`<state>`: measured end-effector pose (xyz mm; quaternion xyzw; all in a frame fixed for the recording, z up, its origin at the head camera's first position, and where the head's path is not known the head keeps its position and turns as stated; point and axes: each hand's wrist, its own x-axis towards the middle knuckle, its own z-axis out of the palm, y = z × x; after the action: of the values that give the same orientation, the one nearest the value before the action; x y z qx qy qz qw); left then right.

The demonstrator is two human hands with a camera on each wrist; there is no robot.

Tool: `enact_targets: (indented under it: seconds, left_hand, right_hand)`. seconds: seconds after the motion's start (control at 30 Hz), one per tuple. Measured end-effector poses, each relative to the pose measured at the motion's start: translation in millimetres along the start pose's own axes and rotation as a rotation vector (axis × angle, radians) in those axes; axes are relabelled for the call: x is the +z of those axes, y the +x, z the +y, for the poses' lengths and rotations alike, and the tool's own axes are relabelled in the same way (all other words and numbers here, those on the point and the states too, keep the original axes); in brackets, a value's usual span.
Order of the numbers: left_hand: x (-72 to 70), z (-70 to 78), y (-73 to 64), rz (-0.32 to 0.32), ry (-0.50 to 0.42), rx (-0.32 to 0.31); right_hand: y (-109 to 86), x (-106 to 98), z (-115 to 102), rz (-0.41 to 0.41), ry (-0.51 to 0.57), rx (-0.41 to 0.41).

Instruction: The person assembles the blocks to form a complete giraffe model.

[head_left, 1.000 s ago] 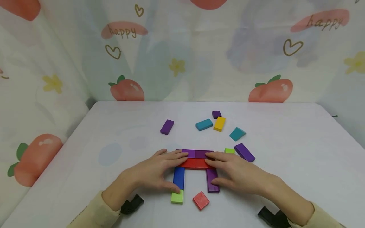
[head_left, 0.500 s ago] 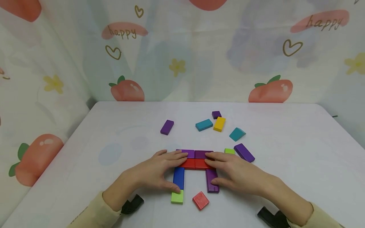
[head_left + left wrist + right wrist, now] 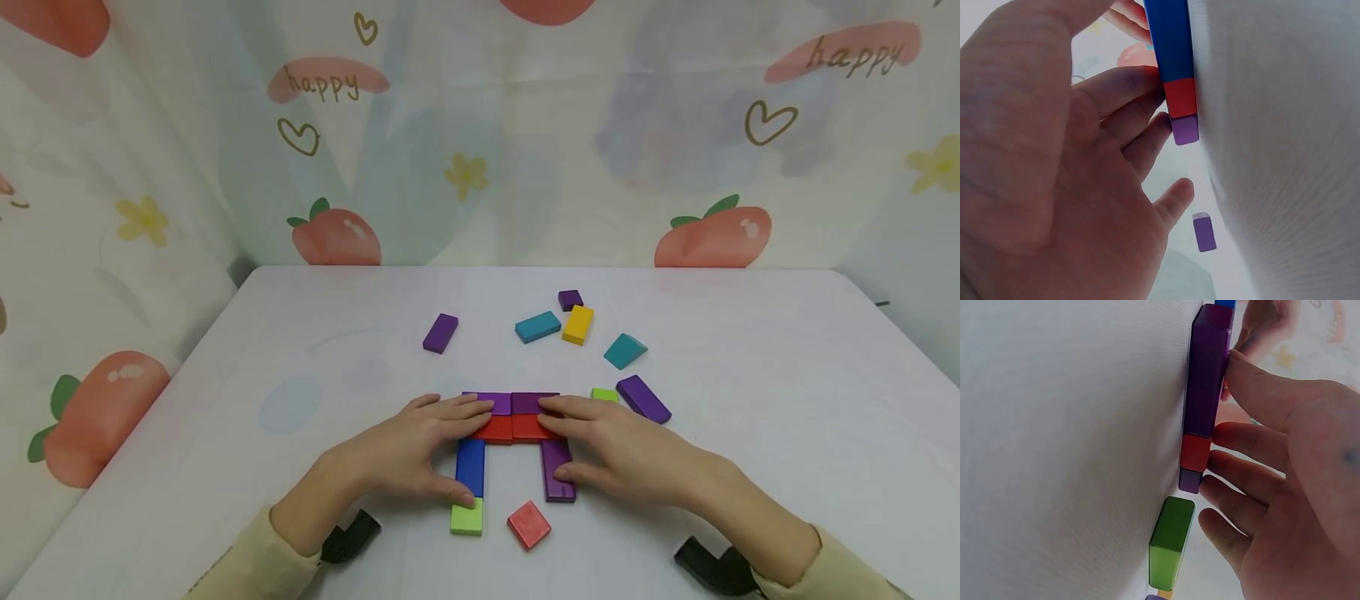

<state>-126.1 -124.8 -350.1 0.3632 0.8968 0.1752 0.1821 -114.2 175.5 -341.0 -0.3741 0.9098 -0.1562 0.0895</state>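
Observation:
Flat colored toy blocks lie in an arch on the white table. Its top has a light purple block (image 3: pixel 501 402) and a dark purple block (image 3: pixel 527 403) above two red blocks (image 3: pixel 523 430). A blue block (image 3: pixel 470 468) and a lime green block (image 3: pixel 467 521) form the left leg; a long purple block (image 3: pixel 555 458) forms the right. My left hand (image 3: pixel 408 442) rests its fingertips on the top's left end, thumb at the blue-green joint. My right hand (image 3: pixel 637 454) touches the top's right end, its thumb on the long purple block.
A red square block (image 3: pixel 529 525) lies between and below the legs. Behind my right hand are a green block (image 3: pixel 604 395) and a purple block (image 3: pixel 643 399). Farther back lie a teal triangular block (image 3: pixel 625 352), a yellow block (image 3: pixel 578 325), a teal block (image 3: pixel 537 327) and another purple block (image 3: pixel 440 333).
The arch's right side, with the long purple block, has shifted very slightly away from me and leftward under my right hand. My left hand stays in place.

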Motion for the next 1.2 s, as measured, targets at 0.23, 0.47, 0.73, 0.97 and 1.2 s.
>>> enact_targets:
  seconds: [0.23, 0.47, 0.73, 0.97, 1.2]
  left_hand:
    - [1.7, -2.0, 0.9, 0.007, -0.004, 0.002]
    - [2.1, -3.3, 1.7, 0.003, -0.011, 0.005]
    - [1.4, -2.7, 0.1, 0.004, -0.006, 0.008]
    - [1.4, -2.8, -0.4, 0.003, -0.008, 0.012]
    - [1.2, -1.9, -0.5, 0.008, -0.002, 0.012]
  right_hand:
    - [-0.1, 0.6, -0.1, 0.002, -0.003, -0.001]
    - [-0.7, 0.5, -0.4, -0.007, -0.001, 0.005]
    - [-1.4, -0.1, -2.1, -0.013, 0.003, 0.008]
    - [-1.2, 1.3, -1.6, -0.013, 0.021, 0.008]
    - [-2.8, 0.3, -3.6, 0.002, 0.063, -0.006]
